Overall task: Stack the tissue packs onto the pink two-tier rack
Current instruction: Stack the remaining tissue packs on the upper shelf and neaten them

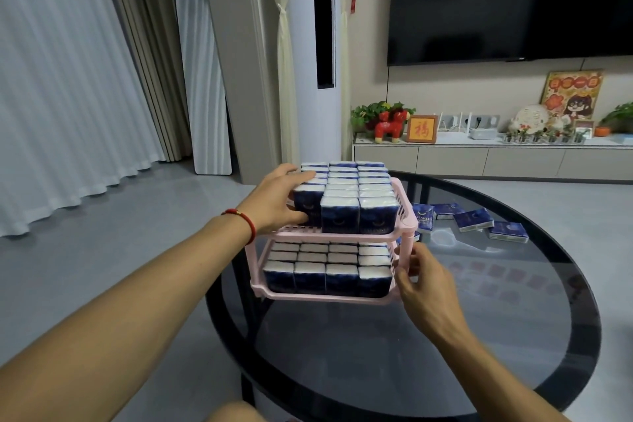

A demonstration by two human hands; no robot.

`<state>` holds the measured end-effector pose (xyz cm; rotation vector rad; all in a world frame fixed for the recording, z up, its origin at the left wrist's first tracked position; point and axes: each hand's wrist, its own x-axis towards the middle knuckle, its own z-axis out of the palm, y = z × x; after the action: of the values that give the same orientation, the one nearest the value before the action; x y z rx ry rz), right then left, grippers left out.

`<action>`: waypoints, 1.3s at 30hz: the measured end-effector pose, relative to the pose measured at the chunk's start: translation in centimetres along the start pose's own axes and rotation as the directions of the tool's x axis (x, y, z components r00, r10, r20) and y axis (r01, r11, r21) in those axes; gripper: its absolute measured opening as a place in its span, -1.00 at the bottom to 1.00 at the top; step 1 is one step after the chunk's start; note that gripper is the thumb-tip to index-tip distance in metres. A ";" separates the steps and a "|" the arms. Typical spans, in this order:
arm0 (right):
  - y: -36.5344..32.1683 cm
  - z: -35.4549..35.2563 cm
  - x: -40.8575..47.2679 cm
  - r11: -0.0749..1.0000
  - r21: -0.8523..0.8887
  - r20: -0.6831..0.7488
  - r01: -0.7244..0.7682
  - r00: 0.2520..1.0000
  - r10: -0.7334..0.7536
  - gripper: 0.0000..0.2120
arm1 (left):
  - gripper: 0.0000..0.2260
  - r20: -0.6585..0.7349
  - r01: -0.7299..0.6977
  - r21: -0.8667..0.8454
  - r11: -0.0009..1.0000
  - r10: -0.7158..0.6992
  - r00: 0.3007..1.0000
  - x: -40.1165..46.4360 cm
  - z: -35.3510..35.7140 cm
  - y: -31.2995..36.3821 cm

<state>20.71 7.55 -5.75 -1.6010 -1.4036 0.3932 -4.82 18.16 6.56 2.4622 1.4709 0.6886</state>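
The pink two-tier rack (407, 216) stands at the near left edge of a round dark glass table (445, 336). Both tiers hold rows of upright navy-and-white tissue packs: the upper rows (356, 195) and the lower rows (329, 271). My left hand (277, 199) wraps around the front-left packs of the upper tier, fingers over their tops and thumb low on the front. My right hand (423, 277) pinches the rack's right front post beside the lower tier. Several loose packs (474, 219) lie flat on the glass to the right of the rack.
The glass table has black legs and a dark rim. A low TV cabinet (489, 158) with ornaments runs along the far wall under a large television (507, 0). Curtains and a white panel (202, 79) stand on the left over a grey floor.
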 end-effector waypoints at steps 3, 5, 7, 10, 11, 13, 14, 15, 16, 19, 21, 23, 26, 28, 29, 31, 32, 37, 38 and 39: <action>0.0 -0.2 0.1 1.000 -0.015 0.004 0.018 1.000 -0.018 -0.92 | -0.31 -0.033 -0.034 0.031 0.999 0.035 0.999 0.5 0.0 0.1; 0.0 -0.3 0.2 1.000 -0.020 0.006 0.021 1.000 -0.021 -0.90 | -0.34 -0.029 -0.009 0.030 1.000 0.010 1.000 0.7 0.0 0.2; 0.0 -0.2 0.2 1.000 -0.022 0.007 0.020 1.000 -0.020 -0.89 | -0.35 -0.002 0.036 0.000 0.999 -0.036 0.999 0.9 -0.1 0.3; 0.1 -0.2 0.3 0.999 -0.026 0.010 0.020 1.000 -0.020 -0.88 | -0.35 0.067 0.101 -0.051 0.994 -0.097 0.993 1.0 -0.2 0.6; 0.2 -0.2 0.3 0.999 -0.028 0.012 0.019 1.000 -0.019 -0.88 | -0.34 0.082 0.118 -0.060 0.991 -0.113 0.990 1.1 -0.2 0.7; 0.2 -0.2 0.3 0.999 -0.034 0.015 0.020 1.000 -0.019 -0.88 | -0.33 0.104 0.132 -0.061 0.989 -0.125 0.987 1.1 -0.3 0.7; 0.2 -0.2 0.3 0.999 -0.037 0.015 0.022 1.000 -0.021 -0.88 | -0.32 0.114 0.133 -0.059 0.989 -0.125 0.986 1.1 -0.3 0.7; 0.2 -0.2 0.3 0.999 -0.037 0.013 0.025 1.000 -0.025 -0.88 | -0.32 0.124 0.132 -0.058 0.990 -0.124 0.985 1.1 -0.3 0.7; 0.2 -0.3 0.3 0.999 -0.037 0.011 0.030 0.999 -0.030 -0.87 | -0.31 0.134 0.129 -0.057 0.990 -0.121 0.984 1.1 -0.4 0.7; 0.1 -0.3 0.3 0.999 -0.041 0.019 0.028 0.999 -0.027 -0.84 | -0.30 0.159 0.121 -0.063 0.991 -0.110 0.981 1.0 -0.6 0.5; 0.2 -0.4 0.4 0.999 -0.043 0.030 0.026 0.999 -0.025 -0.83 | -0.27 0.176 0.112 -0.069 0.991 -0.098 0.979 1.1 -0.7 0.4; 0.2 -0.4 0.4 0.999 -0.042 0.034 0.029 0.999 -0.027 -0.82 | -0.22 0.186 0.095 -0.059 0.994 -0.083 0.979 1.1 -0.7 0.4; 0.2 -0.5 0.4 0.999 -0.034 0.035 0.031 0.999 -0.030 -0.82 | -0.18 0.182 0.085 -0.036 0.996 -0.077 0.980 1.0 -0.7 0.3; 0.2 -0.5 0.4 0.999 -0.034 0.040 0.030 0.999 -0.029 -0.82 | -0.15 0.182 0.078 -0.037 0.996 -0.070 0.981 0.8 -0.8 0.4; 0.2 -0.5 0.4 0.999 -0.036 0.040 0.030 0.999 -0.028 -0.82 | -0.13 0.183 0.072 -0.045 0.996 -0.062 0.981 0.7 -0.9 0.5; 0.2 -0.5 0.4 0.999 -0.042 0.036 0.027 0.999 -0.026 -0.82 | -0.09 0.192 0.066 -0.059 0.996 -0.053 0.980 0.6 -1.0 0.6; 0.2 -0.5 0.5 0.999 -0.043 0.036 0.027 0.999 -0.026 -0.82 | -0.07 0.199 0.066 -0.059 0.996 -0.053 0.978 0.5 -1.1 0.7; 0.2 -0.5 0.4 0.999 -0.027 0.043 0.026 0.999 -0.025 -0.81 | 0.06 0.233 0.100 -0.060 0.993 -0.083 0.969 0.4 -1.7 0.7; 0.2 -0.5 0.4 0.999 -0.023 0.047 0.026 0.999 -0.025 -0.80 | 0.08 0.240 0.123 -0.071 0.990 -0.103 0.965 0.3 -2.0 0.8; 0.2 -0.5 0.4 0.999 -0.020 0.055 0.025 0.998 -0.024 -0.78 | 0.08 0.244 0.137 -0.077 0.988 -0.115 0.963 0.1 -2.2 1.1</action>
<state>21.30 7.68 -5.50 -1.5985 -1.4715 0.4116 -5.03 17.55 8.94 2.2660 1.4527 0.4092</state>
